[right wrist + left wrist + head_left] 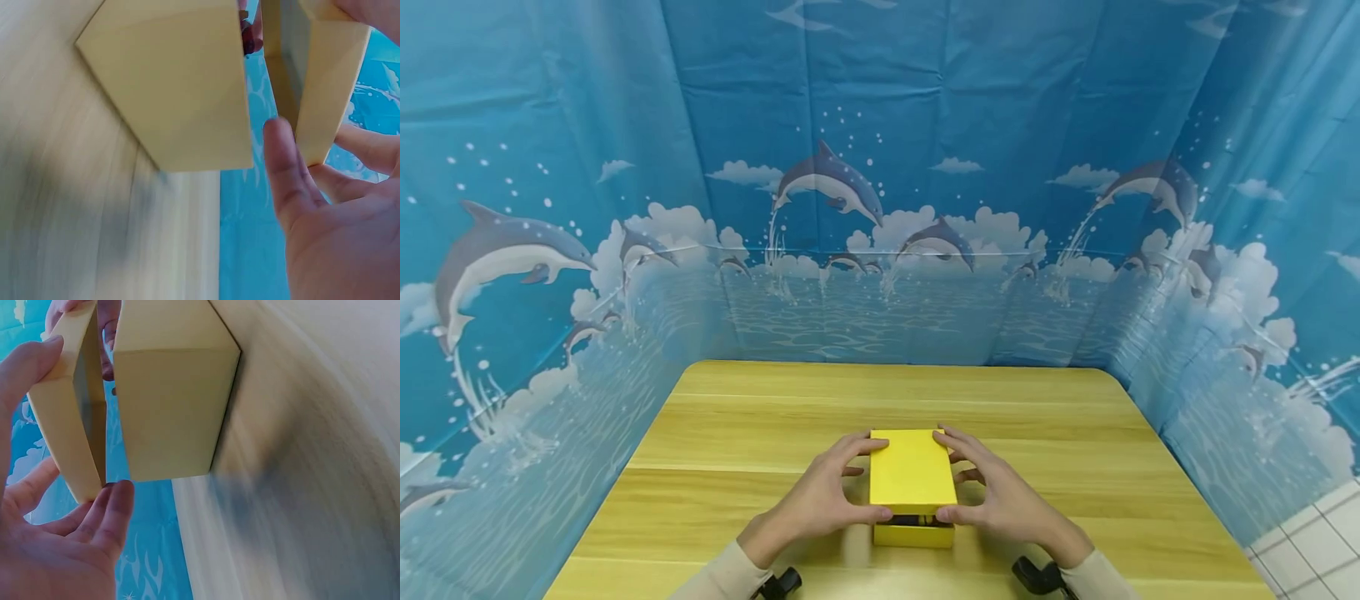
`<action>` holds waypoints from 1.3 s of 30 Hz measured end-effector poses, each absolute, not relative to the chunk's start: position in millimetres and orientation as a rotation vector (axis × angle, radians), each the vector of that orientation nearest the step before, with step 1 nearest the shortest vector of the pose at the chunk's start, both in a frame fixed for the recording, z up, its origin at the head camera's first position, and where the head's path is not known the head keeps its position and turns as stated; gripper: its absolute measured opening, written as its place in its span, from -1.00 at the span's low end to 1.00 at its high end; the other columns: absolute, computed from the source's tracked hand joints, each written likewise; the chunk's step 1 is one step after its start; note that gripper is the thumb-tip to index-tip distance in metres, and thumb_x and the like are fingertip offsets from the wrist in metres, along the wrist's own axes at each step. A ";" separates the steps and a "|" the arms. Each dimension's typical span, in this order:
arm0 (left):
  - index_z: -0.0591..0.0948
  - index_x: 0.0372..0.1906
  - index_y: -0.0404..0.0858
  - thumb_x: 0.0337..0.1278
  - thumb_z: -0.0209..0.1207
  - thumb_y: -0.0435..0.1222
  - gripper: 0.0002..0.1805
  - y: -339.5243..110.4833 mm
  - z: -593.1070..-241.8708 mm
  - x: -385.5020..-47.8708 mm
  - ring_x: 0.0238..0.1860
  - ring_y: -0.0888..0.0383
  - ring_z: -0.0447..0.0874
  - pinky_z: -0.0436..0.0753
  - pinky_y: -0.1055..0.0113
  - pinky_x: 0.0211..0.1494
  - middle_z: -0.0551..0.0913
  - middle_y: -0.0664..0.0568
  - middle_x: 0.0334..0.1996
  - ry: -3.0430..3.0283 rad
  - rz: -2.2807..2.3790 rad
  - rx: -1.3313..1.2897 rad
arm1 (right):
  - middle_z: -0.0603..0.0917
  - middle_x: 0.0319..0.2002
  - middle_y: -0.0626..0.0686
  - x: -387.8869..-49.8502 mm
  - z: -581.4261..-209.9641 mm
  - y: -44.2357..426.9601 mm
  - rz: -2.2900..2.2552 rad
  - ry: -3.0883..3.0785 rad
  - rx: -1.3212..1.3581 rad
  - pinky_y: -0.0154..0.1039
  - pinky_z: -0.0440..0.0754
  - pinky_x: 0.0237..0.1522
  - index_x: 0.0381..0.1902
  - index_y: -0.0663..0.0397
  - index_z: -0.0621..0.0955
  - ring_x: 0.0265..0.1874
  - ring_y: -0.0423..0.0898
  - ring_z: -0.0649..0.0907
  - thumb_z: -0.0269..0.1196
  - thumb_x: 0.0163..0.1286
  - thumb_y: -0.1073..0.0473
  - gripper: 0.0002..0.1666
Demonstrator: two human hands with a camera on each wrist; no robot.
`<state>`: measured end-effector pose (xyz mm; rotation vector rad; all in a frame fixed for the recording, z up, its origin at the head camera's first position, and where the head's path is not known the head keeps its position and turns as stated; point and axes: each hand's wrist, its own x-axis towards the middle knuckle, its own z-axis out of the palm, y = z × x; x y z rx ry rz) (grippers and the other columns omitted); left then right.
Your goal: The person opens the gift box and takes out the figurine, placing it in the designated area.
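A yellow box lid [912, 471] is held just above a yellow box [913, 537] near the front of the table. My left hand [827, 487] grips the lid's left side, thumb at its near corner and fingers toward the far one. On the opposite side my right hand [1000, 492] grips it in the same way. Both wrist views show a gap between the lid [65, 406] and the box [175, 87], which stands on the tabletop. Through the gap at the front some dark contents show, too small to make out.
The light wooden table [737, 425] has rounded far corners. A blue curtain [880, 317] printed with dolphins and clouds surrounds it at the back and sides. White tiles [1322, 533] appear at the lower right.
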<state>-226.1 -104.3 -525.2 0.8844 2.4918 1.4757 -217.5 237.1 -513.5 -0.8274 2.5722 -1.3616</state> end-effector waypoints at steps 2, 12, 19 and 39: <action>0.49 0.77 0.06 0.30 0.71 0.05 0.01 -104.7 -523.7 -226.2 0.64 -0.38 0.60 0.77 -0.27 0.53 0.24 -0.33 0.86 2.479 1.507 0.884 | 0.13 0.92 0.27 -218.1 -511.7 236.1 -1.420 2.531 -0.826 0.00 0.85 0.38 0.92 -0.03 0.24 0.54 0.33 0.61 0.57 0.63 -0.04 0.14; 0.43 0.82 0.07 0.38 0.68 -0.02 0.01 -112.0 -512.5 -229.7 0.44 -0.39 0.79 0.85 -0.23 0.41 0.11 -0.33 0.90 2.484 1.547 0.869 | 0.17 0.93 0.17 -223.6 -505.3 221.2 -1.554 2.545 -0.813 0.14 0.78 0.49 0.92 -0.11 0.25 0.61 0.39 0.63 0.36 0.82 0.01 -0.10; 0.47 0.80 0.02 0.66 0.46 -0.01 -0.21 -116.3 -507.6 -233.2 0.63 -0.35 0.62 0.81 -0.19 0.50 0.14 -0.21 0.91 2.569 1.613 0.864 | 0.15 0.92 0.15 -230.1 -501.5 202.7 -1.624 2.532 -0.796 0.08 0.81 0.47 0.91 -0.01 0.26 0.60 0.42 0.62 0.36 0.82 0.01 -0.09; 0.35 0.86 -0.19 0.53 0.55 -0.30 -0.04 -136.9 -510.7 -235.0 0.54 -0.33 0.68 0.77 -0.10 0.47 0.45 -0.23 0.65 2.859 1.840 0.451 | 0.45 0.62 0.28 -246.0 -489.1 131.2 -1.776 2.560 -0.626 -0.03 0.85 0.40 0.84 0.01 0.38 0.46 0.27 0.75 0.49 0.67 0.27 -0.09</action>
